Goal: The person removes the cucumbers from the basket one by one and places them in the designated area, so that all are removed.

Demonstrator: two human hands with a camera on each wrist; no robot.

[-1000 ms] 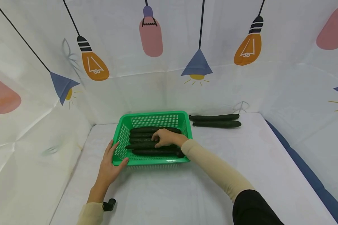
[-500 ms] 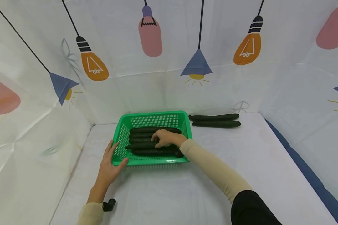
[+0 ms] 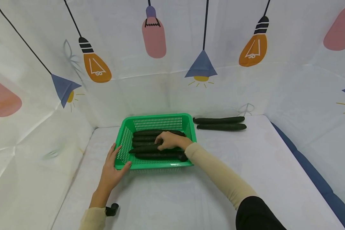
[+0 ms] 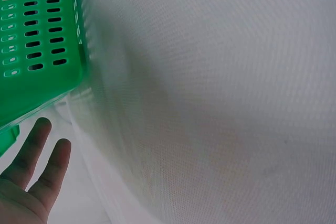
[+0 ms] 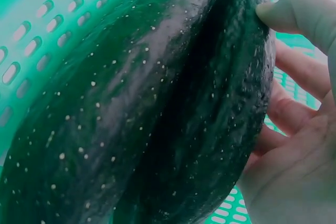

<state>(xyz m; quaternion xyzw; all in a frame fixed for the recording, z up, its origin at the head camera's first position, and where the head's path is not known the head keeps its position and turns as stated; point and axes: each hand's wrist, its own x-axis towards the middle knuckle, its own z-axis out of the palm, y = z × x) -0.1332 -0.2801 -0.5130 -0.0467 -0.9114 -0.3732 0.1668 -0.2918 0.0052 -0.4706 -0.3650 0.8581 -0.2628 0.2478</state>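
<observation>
The right hand (image 3: 172, 140) reaches into the basket from the right, thumb and curled fingers closed on either side of one cucumber (image 3: 145, 149), second from the near side. The left hand (image 3: 113, 169) is spread wide at the near left corner of the green basket (image 3: 155, 165), holding nothing up; whether it touches the rim is hard to tell. More cucumbers (image 3: 156, 156) lie side by side, left to right, in the basket. Two others (image 3: 221, 127) lie just right of its far end, on the white table (image 3: 166, 198). Behind hangs a white sheet (image 3: 172, 92) printed with lamps.
</observation>
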